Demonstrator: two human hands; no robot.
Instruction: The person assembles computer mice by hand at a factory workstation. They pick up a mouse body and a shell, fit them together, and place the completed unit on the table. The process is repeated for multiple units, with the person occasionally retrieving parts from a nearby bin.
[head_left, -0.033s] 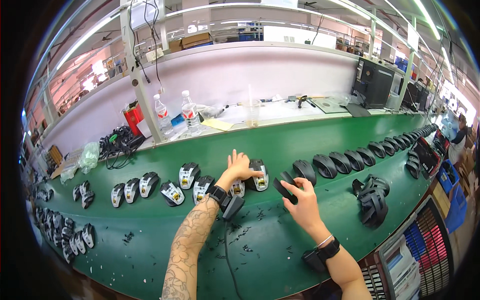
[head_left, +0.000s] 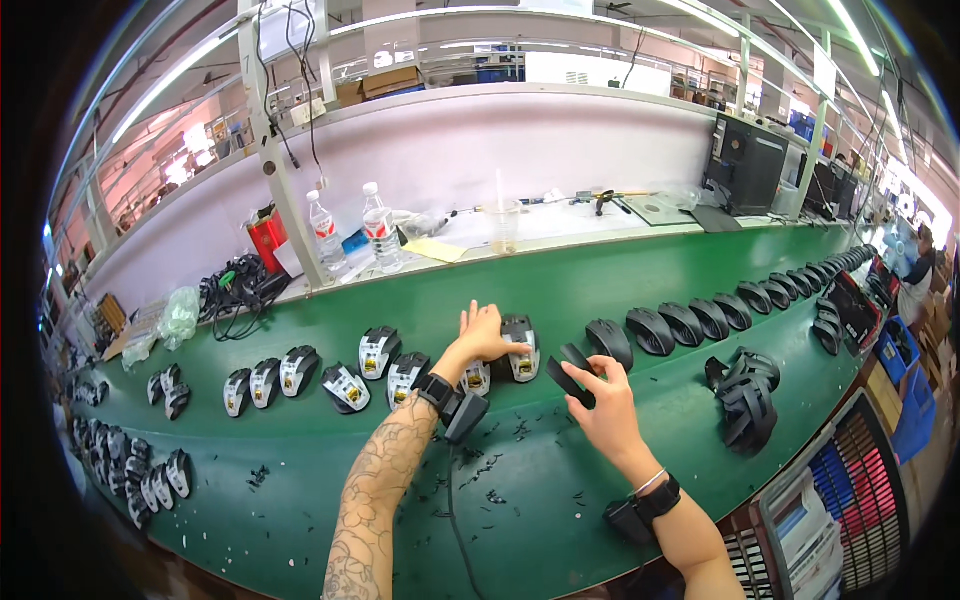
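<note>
Left forearm (head_left: pixel 368 490): floral outline tattoo (head_left: pixel 378 458). Black left wrist strap (head_left: pixel 434 388), boxy black module (head_left: pixel 466 416), thin black cable (head_left: pixel 453 510) running toward table's (head_left: pixel 300 490) near edge. Right forearm (head_left: pixel 695 545): slim silver bangle (head_left: pixel 650 482), black right wrist strap (head_left: pixel 661 497), second black module (head_left: pixel 627 521).

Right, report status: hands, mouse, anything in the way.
Left hand spread, thumb at open-topped mouse. Right hand gripping black curved parts. Black scraps litter green bench, seemingly not blocking either hand.
</note>
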